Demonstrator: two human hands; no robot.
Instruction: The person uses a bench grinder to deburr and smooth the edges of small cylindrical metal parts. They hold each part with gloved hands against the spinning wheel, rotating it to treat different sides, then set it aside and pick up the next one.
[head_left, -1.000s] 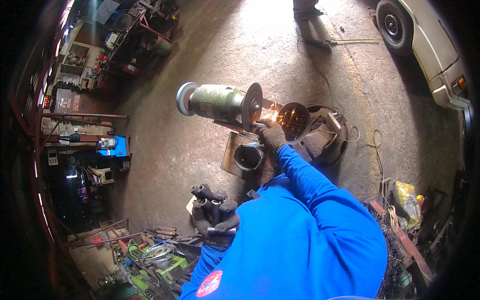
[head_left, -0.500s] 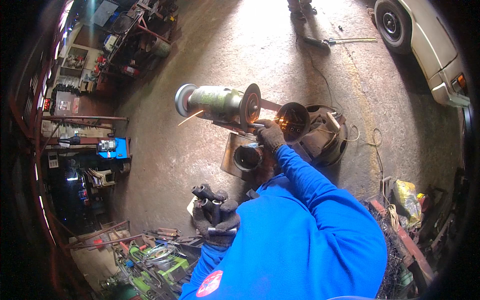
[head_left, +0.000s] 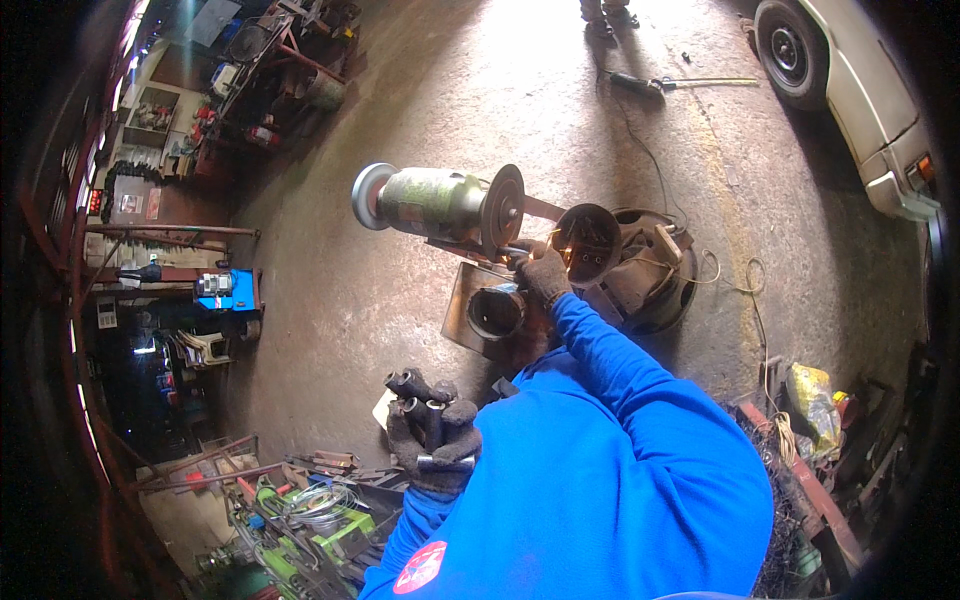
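My left hand (head_left: 462, 430), in a dark work glove, is closed around several short dark metal tubes (head_left: 433, 425) close to my body. Farther forward, my gloved right hand (head_left: 545, 274) grips a short metal piece (head_left: 512, 251) at the lower edge of the right wheel (head_left: 502, 212) of a green bench grinder (head_left: 430, 203). Its far end is partly hidden by the glove. Orange sparks fly beside the right hand toward a round metal container (head_left: 592, 238) with small pieces inside. A pale wheel (head_left: 371, 196) sits on the grinder's left end.
Below the grinder is an open-topped round can (head_left: 495, 335) on a metal stand. A wheel rim (head_left: 683, 300) carries scrap at the right. Cables cross the concrete floor (head_left: 330, 330). Metal stock (head_left: 330, 510) lies at lower left, a car (head_left: 860, 110) at far right, and a person's feet (head_left: 608, 20) ahead.
The sparks have become fewer, and the long streak left of the wheel is gone. My right hand has shifted slightly at the wheel; the left hand keeps its hold on the tubes.
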